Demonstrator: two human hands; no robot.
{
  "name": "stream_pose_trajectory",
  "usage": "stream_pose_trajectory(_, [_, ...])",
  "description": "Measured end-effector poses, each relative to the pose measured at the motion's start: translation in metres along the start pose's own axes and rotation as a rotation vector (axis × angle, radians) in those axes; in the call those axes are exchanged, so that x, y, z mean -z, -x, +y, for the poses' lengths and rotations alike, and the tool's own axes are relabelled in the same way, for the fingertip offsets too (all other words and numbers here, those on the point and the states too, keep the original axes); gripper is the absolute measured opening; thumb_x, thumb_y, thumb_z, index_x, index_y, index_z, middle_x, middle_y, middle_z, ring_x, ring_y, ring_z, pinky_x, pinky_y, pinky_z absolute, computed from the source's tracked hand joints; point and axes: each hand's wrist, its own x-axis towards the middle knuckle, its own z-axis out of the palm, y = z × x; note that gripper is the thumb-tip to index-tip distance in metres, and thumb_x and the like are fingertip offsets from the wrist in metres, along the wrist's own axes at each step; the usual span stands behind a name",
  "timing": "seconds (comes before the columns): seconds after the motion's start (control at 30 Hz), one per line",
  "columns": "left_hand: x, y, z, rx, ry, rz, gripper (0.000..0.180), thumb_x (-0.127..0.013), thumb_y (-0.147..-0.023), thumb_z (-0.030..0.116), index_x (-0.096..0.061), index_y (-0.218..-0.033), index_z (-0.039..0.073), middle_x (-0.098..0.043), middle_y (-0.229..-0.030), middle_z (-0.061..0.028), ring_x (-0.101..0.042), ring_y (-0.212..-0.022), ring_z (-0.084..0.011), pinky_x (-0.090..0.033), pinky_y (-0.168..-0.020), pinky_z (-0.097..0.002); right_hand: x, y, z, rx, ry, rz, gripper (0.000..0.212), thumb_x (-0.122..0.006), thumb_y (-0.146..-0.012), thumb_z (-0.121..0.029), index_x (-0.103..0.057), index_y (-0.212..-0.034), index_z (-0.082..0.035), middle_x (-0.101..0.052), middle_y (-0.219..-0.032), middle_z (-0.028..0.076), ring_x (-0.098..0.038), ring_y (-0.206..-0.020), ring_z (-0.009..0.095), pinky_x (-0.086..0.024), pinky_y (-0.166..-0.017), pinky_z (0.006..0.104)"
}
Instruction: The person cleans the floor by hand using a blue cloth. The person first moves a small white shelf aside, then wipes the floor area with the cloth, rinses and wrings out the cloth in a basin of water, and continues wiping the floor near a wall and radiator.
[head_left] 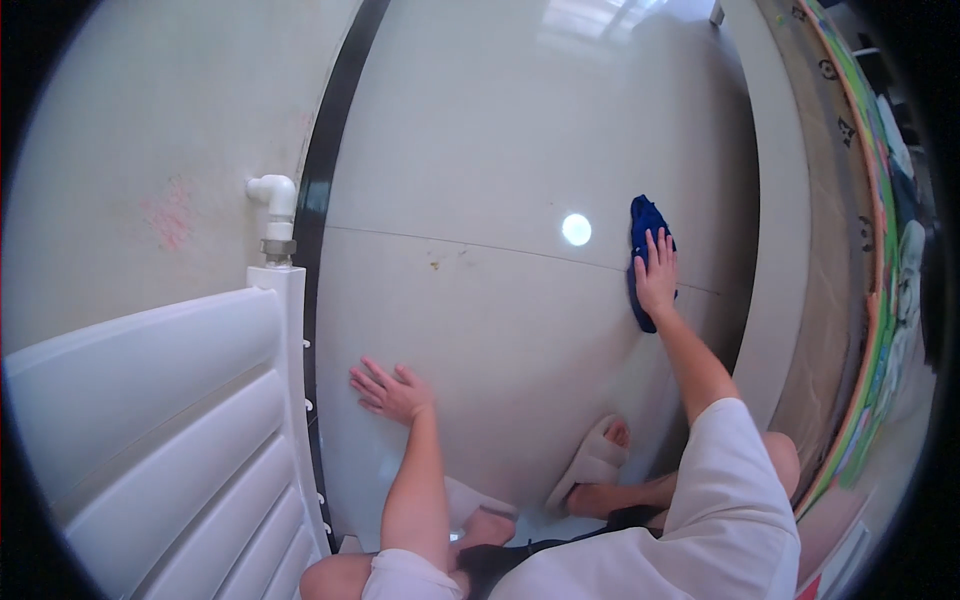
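My right hand (655, 275) lies flat on a dark blue cloth (643, 215), fingers stretched out over it, pressing it against the pale tiled floor (480, 170). The cloth is bunched into a long narrow shape, and part of it is hidden under the palm. Lower and to the left, my left hand (392, 394) has its fingers spread, holds nothing and appears to rest on the floor close to the dark skirting. Between the hands, a little farther off, a few small yellowish-brown specks (436, 265) mark the tile near a joint line.
A white slatted radiator (170, 440) with a white pipe elbow (272, 190) stands along the left wall. On the right runs a low pale bed side (775, 180) with a brown mattress edge (835, 200) above it. My slippered feet (595, 460) are near the bottom.
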Motion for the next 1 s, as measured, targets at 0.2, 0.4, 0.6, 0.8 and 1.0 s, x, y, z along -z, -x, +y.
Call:
stream_pose_trajectory(0.2, [0.01,0.002,-0.001,-0.049,-0.013,0.014,0.073,-0.057,-0.094,0.033,-0.027,-0.16,0.016,-0.021,-0.166,-0.0151,-0.018,-0.153,-0.0363,-0.019,-0.12,-0.0592,-0.043,-0.016,-0.029,-0.213,0.022,0.188,0.054,-0.04,-0.105,-0.037,-0.04,-0.154,-0.016,-0.035,-0.162,0.012,-0.031,-0.148,0.037,-0.022,-0.12,0.0549])
stream_pose_trajectory(0.4, [0.01,-0.001,0.002,-0.043,-0.048,0.021,0.076,-0.056,-0.093,0.036,-0.026,-0.16,0.016,-0.021,-0.166,-0.0152,-0.018,-0.154,-0.0359,-0.018,-0.12,-0.0592,-0.059,-0.07,-0.141,-0.133,-0.081,0.188,0.054,-0.041,-0.105,-0.033,-0.04,-0.154,-0.012,-0.035,-0.162,0.012,-0.029,-0.15,0.034,-0.02,-0.122,0.0537])
stream_pose_trajectory(0.6, [0.009,-0.002,-0.003,-0.055,-0.04,0.054,0.078,-0.06,-0.091,0.032,-0.027,-0.16,0.016,-0.022,-0.166,-0.0151,-0.019,-0.153,-0.0357,-0.018,-0.12,-0.06,-0.072,-0.063,-0.32,0.265,-0.284,0.067,0.055,-0.048,-0.1,-0.031,-0.045,-0.149,-0.006,-0.038,-0.159,0.014,-0.032,-0.149,0.033,-0.018,-0.123,0.0525])
stream_pose_trajectory(0.8, [-0.003,-0.002,-0.004,-0.064,-0.047,0.07,0.08,-0.06,-0.089,0.031,-0.027,-0.16,0.016,-0.021,-0.167,-0.0147,-0.02,-0.153,-0.0358,-0.019,-0.119,-0.0606,-0.068,-0.033,-0.394,0.404,-0.398,0.023,0.057,-0.05,-0.098,-0.033,-0.046,-0.149,-0.007,-0.039,-0.159,0.012,-0.033,-0.149,0.029,-0.019,-0.123,0.05])
stream_pose_trajectory(1.0, [0.006,-0.006,-0.009,-0.043,-0.076,0.04,0.078,-0.059,-0.09,0.035,-0.029,-0.159,0.016,-0.02,-0.167,-0.014,-0.019,-0.154,-0.0354,-0.018,-0.12,-0.0597,-0.065,-0.073,-0.269,0.229,-0.296,0.196,0.052,-0.052,-0.096,-0.024,-0.048,-0.146,-0.007,-0.043,-0.155,0.013,-0.038,-0.144,0.032,-0.026,-0.118,0.056])
